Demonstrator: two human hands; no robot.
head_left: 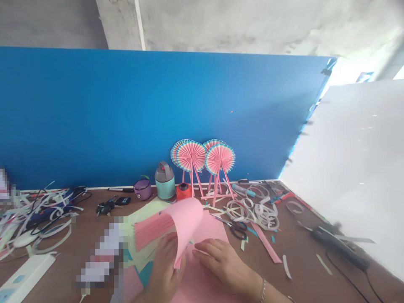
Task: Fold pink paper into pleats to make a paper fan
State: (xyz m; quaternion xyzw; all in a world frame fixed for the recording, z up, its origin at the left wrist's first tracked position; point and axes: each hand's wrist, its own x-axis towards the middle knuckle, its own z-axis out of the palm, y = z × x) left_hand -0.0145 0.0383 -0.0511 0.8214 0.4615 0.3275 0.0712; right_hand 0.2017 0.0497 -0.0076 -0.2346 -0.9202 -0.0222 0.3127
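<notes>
A pink paper sheet (189, 214) curls upward in front of me, its left part folded into narrow pleats (154, 229). My left hand (164, 263) is closed on the lower edge of this curled paper, with some fingers hidden beneath it. My right hand (222, 261) lies palm down, fingers stretched out, on a flat pink sheet (214, 225) to the right of the curl. Pale green paper (142, 214) and a teal piece (145, 273) show below and to the left.
Pink pleated fans (191, 156) on paper legs stand by the blue partition (110, 118). Nearby are a teal flask (165, 185), a purple pot (142, 189), a red container (184, 191), scissors (238, 229) and curled paper strips (267, 214). A white power strip (28, 275) lies left.
</notes>
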